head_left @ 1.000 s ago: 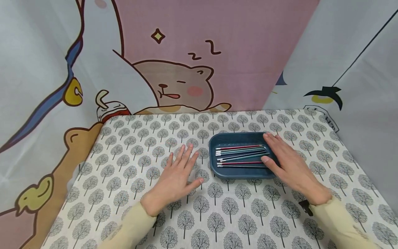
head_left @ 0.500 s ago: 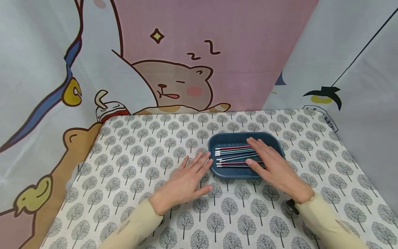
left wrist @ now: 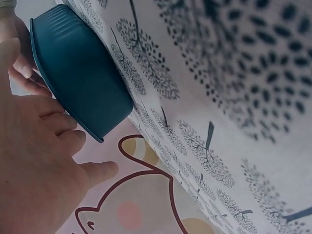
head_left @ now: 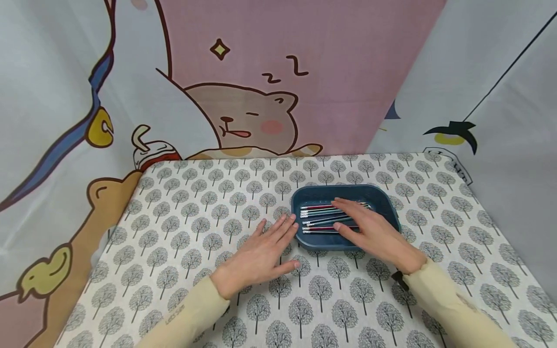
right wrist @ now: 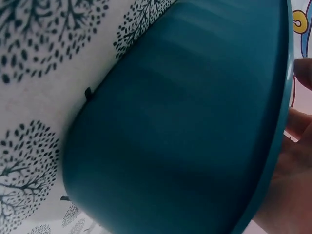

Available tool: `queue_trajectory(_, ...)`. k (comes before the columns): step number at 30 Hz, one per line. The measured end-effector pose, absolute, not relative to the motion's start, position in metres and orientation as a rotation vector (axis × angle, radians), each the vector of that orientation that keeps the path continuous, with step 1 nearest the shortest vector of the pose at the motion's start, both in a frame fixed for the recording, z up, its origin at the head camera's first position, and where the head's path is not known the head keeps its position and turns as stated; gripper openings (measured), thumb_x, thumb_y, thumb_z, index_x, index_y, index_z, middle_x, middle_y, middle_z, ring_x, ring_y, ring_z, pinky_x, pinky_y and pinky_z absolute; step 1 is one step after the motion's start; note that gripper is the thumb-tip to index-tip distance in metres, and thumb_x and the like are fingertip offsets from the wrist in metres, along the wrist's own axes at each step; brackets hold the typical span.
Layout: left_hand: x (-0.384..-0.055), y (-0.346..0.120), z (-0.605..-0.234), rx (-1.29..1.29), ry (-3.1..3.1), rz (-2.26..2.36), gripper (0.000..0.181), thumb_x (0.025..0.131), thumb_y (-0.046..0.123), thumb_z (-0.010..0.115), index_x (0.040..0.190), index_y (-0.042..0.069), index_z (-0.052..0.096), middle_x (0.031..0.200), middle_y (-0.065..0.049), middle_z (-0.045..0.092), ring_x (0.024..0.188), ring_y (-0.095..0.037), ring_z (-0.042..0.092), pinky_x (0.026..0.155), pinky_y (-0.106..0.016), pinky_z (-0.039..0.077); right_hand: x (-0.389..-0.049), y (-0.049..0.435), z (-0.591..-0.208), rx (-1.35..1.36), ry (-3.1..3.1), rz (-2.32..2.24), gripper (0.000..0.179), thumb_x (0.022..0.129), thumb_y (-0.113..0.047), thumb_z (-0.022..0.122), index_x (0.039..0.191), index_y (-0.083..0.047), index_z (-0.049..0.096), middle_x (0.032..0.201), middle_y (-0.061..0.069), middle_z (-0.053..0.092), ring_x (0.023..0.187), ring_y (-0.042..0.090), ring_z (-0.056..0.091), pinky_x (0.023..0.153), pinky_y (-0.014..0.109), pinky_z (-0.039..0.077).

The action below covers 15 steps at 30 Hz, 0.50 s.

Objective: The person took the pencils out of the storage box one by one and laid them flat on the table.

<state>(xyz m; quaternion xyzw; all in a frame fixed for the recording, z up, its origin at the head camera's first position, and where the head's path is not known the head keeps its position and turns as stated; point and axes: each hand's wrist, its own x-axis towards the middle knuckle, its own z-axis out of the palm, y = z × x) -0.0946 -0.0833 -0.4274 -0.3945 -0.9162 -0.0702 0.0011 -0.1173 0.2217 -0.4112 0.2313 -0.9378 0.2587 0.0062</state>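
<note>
Reach is judged the step in hand; fingertips closed on a pencil would be called for. Left hand point(head_left: 263, 255) is held just beside the blue tray point(head_left: 330, 246), grip slack, nothing held, contact unclear. Right hand point(head_left: 371, 232) is held over the tray, grip spread, nothing seen held. Within, pencils point(head_left: 324, 222) are laid lengthwise. Beyond the bench point(head_left: 348, 314), printed cloth point(head_left: 344, 72) is hung.

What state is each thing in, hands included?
Tablecloth: spread flat.
Blue tray: upright, uncovered, on the tablecloth.
Pencils: lying lengthwise in the tray.
Left hand: outstretched beside the tray's left rim.
Right hand: over the pencils, contact unclear.
Printed backdrop: hanging behind.
</note>
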Motion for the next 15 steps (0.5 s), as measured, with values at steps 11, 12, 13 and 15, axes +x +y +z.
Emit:
queue_trajectory(11, -0.097, -0.084, -0.428, -1.255, -2.895, -0.265, 0.085, 0.094, 0.065, 0.038, 0.155, 0.009, 0.021, 0.162, -0.004, 0.002, 0.147, -0.022, 0.009, 0.112, -0.058, 0.02, -0.135, 0.212, -0.416, 0.918, -2.952, 0.818, 0.052, 0.094, -0.042, 0.061, 0.138, -0.015, 0.055, 0.137, 0.004, 0.055, 0.125, 0.024, 0.05, 0.1, 0.049, 0.044)
queue_trajectory(12, -0.097, -0.084, -0.427, -1.255, -2.901, -0.267, 0.084, 0.094, 0.066, 0.038, 0.155, 0.009, 0.021, 0.162, -0.003, 0.0, 0.147, -0.022, 0.009, 0.113, -0.057, 0.019, -0.137, 0.211, -0.415, 0.934, -2.954, 0.827, 0.051, 0.094, -0.041, 0.062, 0.136, -0.014, 0.056, 0.135, 0.003, 0.056, 0.124, 0.023, 0.052, 0.099, 0.048, 0.044)
queue_trajectory(13, -0.098, -0.084, -0.427, -1.256, -2.906, -0.269, 0.084, 0.094, 0.065, 0.038, 0.155, 0.009, 0.02, 0.162, -0.002, -0.001, 0.147, -0.022, 0.009, 0.113, -0.057, 0.019, -0.139, 0.21, -0.416, 0.949, -2.956, 0.833, 0.049, 0.093, -0.039, 0.064, 0.135, -0.014, 0.058, 0.133, 0.002, 0.058, 0.122, 0.022, 0.053, 0.099, 0.047, 0.045)
queue_trajectory(15, -0.098, -0.085, -0.426, -1.258, -2.913, -0.267, 0.084, 0.095, 0.065, 0.037, 0.155, 0.01, 0.019, 0.161, -0.001, -0.003, 0.147, -0.022, 0.009, 0.113, -0.057, 0.019, -0.143, 0.208, -0.416, 0.984, -2.961, 0.851, 0.045, 0.092, -0.036, 0.066, 0.13, -0.012, 0.061, 0.128, 0.0, 0.061, 0.119, 0.019, 0.055, 0.097, 0.045, 0.047)
